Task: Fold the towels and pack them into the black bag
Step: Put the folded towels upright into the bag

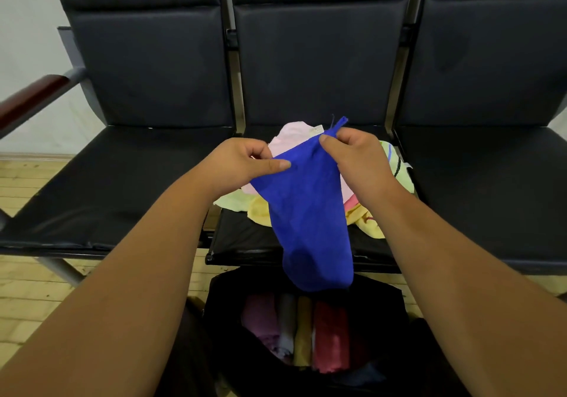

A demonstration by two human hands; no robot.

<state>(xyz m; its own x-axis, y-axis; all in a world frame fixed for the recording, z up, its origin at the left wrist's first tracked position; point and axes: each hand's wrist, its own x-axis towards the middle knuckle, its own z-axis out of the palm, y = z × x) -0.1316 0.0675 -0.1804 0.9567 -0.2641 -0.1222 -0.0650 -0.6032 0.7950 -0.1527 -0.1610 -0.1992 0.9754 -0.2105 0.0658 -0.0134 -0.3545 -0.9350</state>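
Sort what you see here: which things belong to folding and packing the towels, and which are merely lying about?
Belong to the job: blue towel, pinched by left hand and right hand; loose towel pile; black bag; folded towels inside it.
Just there: row of black seats; wooden armrest; floor.

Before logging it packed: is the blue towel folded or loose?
Loose, not folded: the blue towel hangs crumpled from its top edge, pinched by the left hand and the right hand.
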